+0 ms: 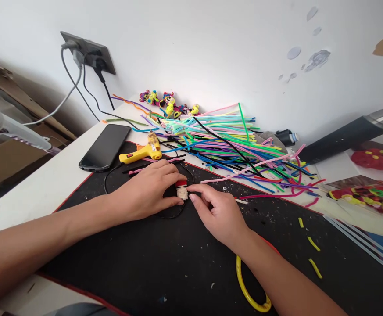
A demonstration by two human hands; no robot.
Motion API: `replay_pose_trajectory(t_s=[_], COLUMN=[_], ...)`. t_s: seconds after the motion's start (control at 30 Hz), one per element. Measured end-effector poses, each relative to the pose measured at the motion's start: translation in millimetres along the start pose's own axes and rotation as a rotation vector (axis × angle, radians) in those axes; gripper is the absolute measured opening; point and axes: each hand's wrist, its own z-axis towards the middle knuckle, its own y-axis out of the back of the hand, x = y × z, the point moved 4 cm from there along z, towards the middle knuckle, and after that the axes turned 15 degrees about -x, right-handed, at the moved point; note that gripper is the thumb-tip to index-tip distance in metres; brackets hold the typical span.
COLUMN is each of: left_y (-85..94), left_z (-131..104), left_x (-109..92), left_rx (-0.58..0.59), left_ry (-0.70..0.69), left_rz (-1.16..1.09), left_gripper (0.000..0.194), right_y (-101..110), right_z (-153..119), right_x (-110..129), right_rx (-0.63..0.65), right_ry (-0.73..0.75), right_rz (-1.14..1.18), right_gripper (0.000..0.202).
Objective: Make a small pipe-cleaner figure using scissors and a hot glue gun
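A small cream and red fuzzy piece [182, 192] is held upright over the black mat [138, 263], near the middle of the view. My left hand [156, 188] grips it from the left, index finger at its red top and thumb at its lower cream part. My right hand [216, 208] is at its right side, thumb and index finger curled close to the cream part. A yellow glue gun [141, 152] lies just behind my left hand. Behind both hands is a large pile of coloured pipe cleaners [217, 140].
A black phone [105, 147] lies at the left, below a wall socket [89, 52] with cables. Small figures [170, 103] stand by the wall. A dark flask [349, 134], glue sticks [362, 243], yellow cut pieces [313, 243] and a yellow-handled tool [244, 285] are at the right.
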Motion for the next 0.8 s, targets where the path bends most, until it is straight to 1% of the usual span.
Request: replay_pose_trajectory(t_s=[0.17, 0.3, 0.5, 0.8], left_y=[-0.4, -0.2, -1.1, -0.5], left_z=[0.7, 1.0, 1.4, 1.5], left_x=[-0.4, -0.7, -1.2, -1.6], left_rx=[0.009, -0.014, -0.010, 0.002], left_ry=[0.005, 0.013, -0.001, 0.004], left_rz=[0.008, -0.014, -0.001, 0.003], left_gripper=[0.043, 0.041, 0.040, 0.042], right_y=[-0.1, -0.2, -0.6, 1.2], right_z=[-0.9, -0.5, -0.6, 0.5], right_x=[-0.5, -0.1, 1.7, 0.2], right_rx=[0.021, 0.032, 0.027, -0.015], right_ry=[0.001, 0.001, 0.023, -0.010], right_rz=[-0.025, -0.050, -0.081, -0.002], right_gripper=[0.031, 0.032, 0.033, 0.031])
